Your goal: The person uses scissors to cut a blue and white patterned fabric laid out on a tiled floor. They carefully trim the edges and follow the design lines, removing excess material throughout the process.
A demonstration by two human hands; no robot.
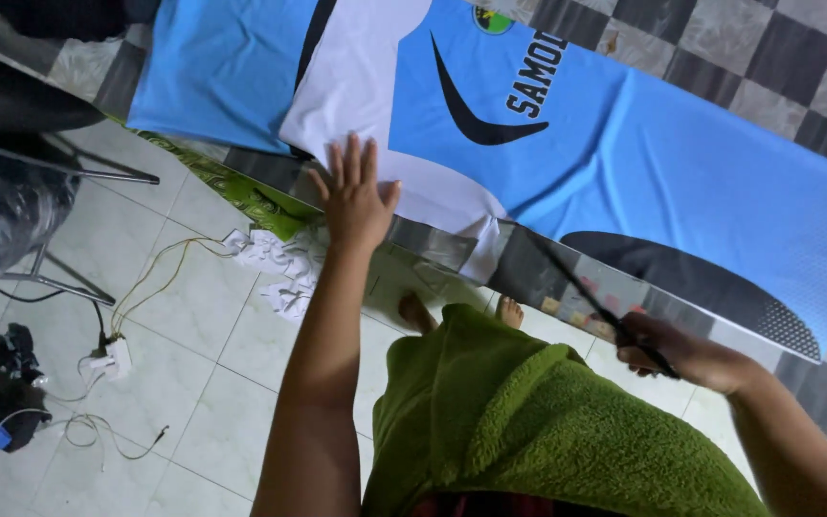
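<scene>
Green towel [528, 421] lies nearest; left hand [354, 199] presses flat, fingers spread, on the blue-and-white printed fabric [624, 144], while right hand [681, 352] grasps a thin dark rod [586, 292], fabric apparently uncut.

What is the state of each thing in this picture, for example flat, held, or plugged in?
Shirt: spread flat on the table, blue and white.
Table: checkered top, mostly covered by the shirt.
Left hand: open, palm pressing on the shirt.
Right hand: closed around a thin black stick.
Stick: held, slanting up toward the shirt.
Paper scraps: crumpled on the floor.
Power strip: on the floor, cables plugged in.
</scene>
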